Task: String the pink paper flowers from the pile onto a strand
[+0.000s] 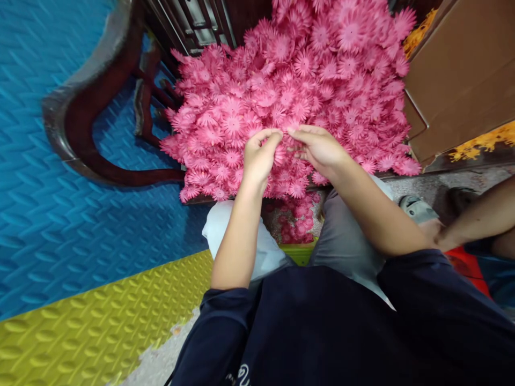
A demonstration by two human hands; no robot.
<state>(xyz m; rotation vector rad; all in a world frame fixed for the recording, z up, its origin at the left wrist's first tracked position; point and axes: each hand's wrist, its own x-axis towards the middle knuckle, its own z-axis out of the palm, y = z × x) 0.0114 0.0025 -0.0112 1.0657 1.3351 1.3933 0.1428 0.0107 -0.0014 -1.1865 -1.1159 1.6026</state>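
Observation:
A big heap of pink paper flowers fills the low table in front of me. My left hand is at the near edge of the heap, fingers curled and pinched on a pink flower held between both hands. My right hand meets it from the right, fingers bent and closed on the same flower. A few more pink flowers lie on the floor between my knees.
A dark wooden chair stands at the left on blue foam floor mats, with a yellow mat nearer me. A brown box sits at the right. Another person's arm reaches in at the right edge.

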